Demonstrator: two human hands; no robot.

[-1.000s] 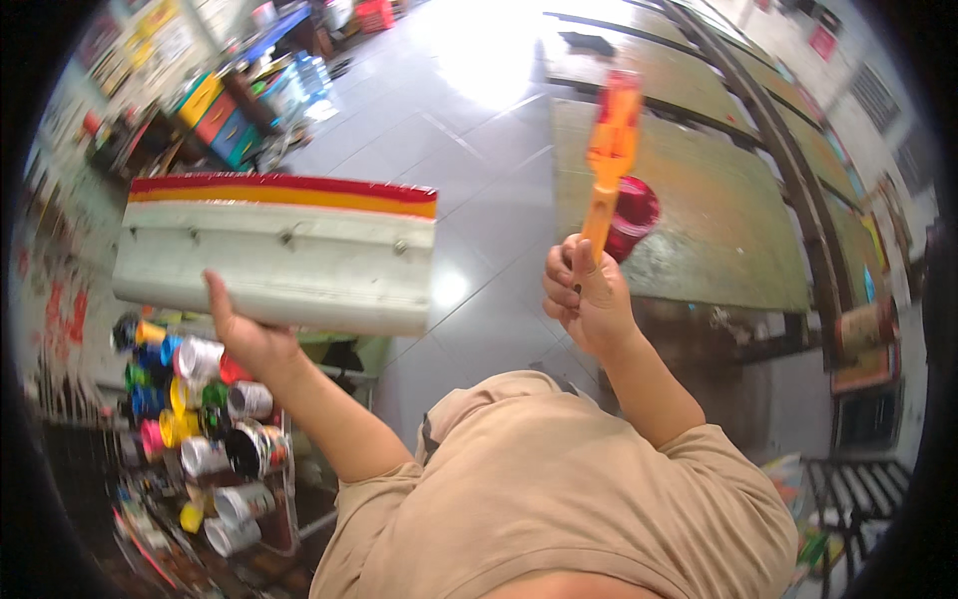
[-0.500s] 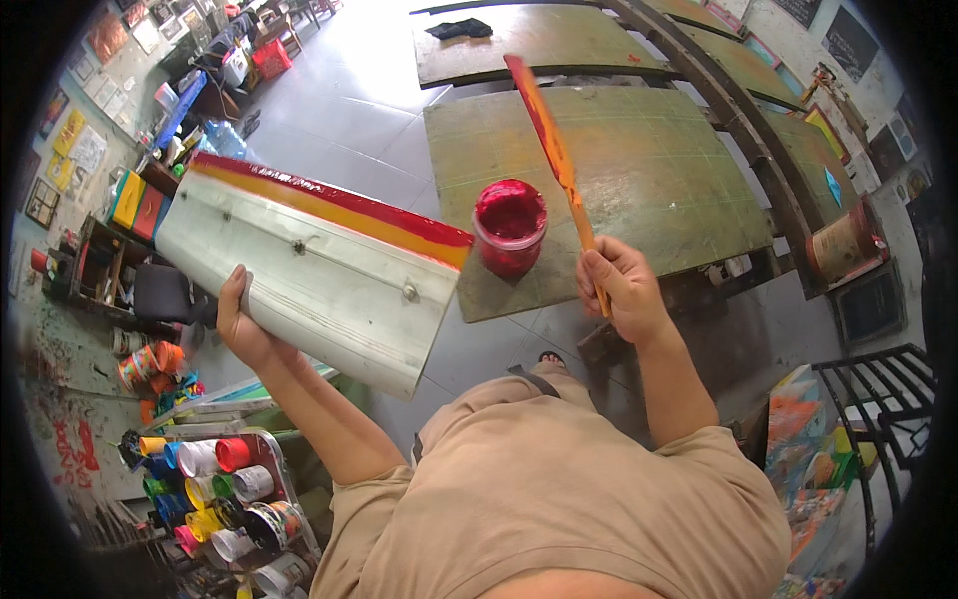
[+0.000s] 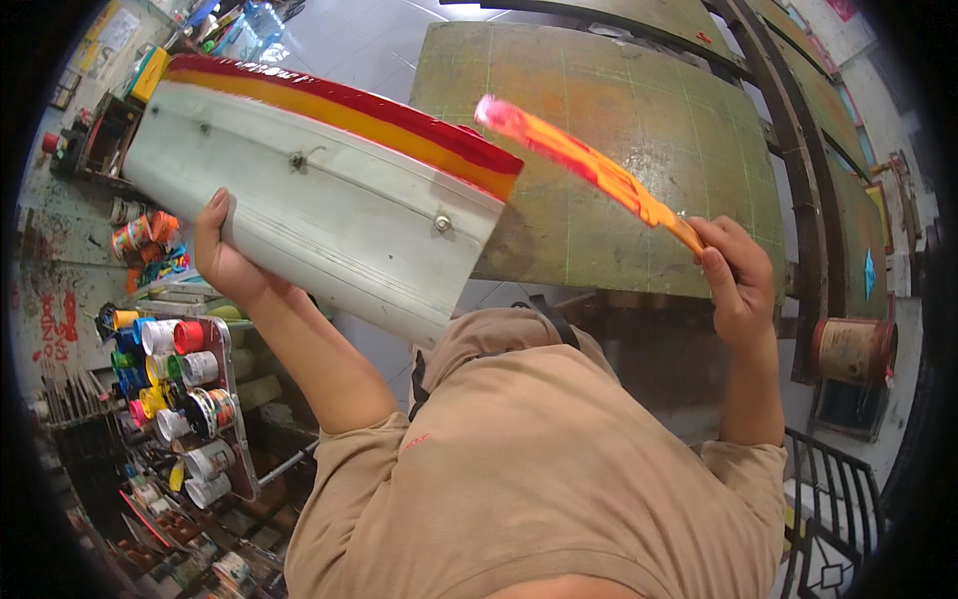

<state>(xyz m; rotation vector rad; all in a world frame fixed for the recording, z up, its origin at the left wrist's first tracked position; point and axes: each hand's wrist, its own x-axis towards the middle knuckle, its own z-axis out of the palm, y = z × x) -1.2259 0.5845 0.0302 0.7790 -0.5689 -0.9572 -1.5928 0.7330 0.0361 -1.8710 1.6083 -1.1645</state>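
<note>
My left hand [image 3: 235, 255] grips a long, pale metal panel [image 3: 329, 215] from its near edge, thumb on the upper face and the other fingers hidden beneath. Wet red and orange bands of paint run along its far edge, and two small bolts stick up from its face. My right hand [image 3: 738, 275] is closed on the handle of a flat stirring stick [image 3: 609, 178], thickly coated in orange and red paint. The stick slants up to the left, its blurred tip just off the panel's right end, above the green board.
A large green board [image 3: 619, 110] spreads beyond my hands, with dark beams [image 3: 793, 130] at its right. Paint cups [image 3: 195, 369] crowd a rack at lower left. A rusty can [image 3: 853, 351] and black metal bars [image 3: 823, 489] stand at right.
My right hand has moved right, and the stick has swung from nearly upright to slanting left. My view has shifted; the jar of red paint on the board is now out of sight.
</note>
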